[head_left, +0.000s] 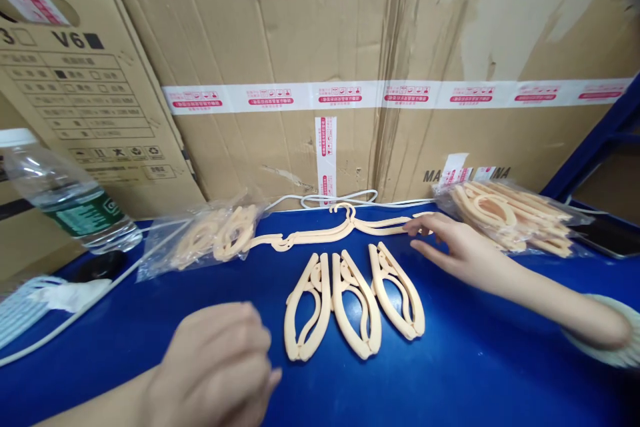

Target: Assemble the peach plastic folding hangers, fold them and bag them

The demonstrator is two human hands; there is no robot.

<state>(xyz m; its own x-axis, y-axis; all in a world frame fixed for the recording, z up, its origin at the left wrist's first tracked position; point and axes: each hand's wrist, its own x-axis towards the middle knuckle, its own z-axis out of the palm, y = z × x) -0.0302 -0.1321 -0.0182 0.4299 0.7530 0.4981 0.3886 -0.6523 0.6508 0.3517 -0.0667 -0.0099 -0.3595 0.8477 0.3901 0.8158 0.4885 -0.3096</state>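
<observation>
My left hand (215,363) is curled into a loose fist above the front of the blue table, left of the folded hangers, with no object showing in it. At the back, my right hand (453,247) has its fingers over the right end of an unfolded cream plastic hanger (320,235), thumb apart below; whether it presses on the hanger is unclear. Three folded hangers lie side by side in front: a left one (324,307), a middle one (373,320) and a right one (413,307).
Bagged hangers lie at the left (235,233) and right (500,210). A water bottle (85,210), a white cable (125,273) and a light blue mask (30,310) are at the left. A phone (607,237) lies far right. Cardboard boxes (280,160) wall the back.
</observation>
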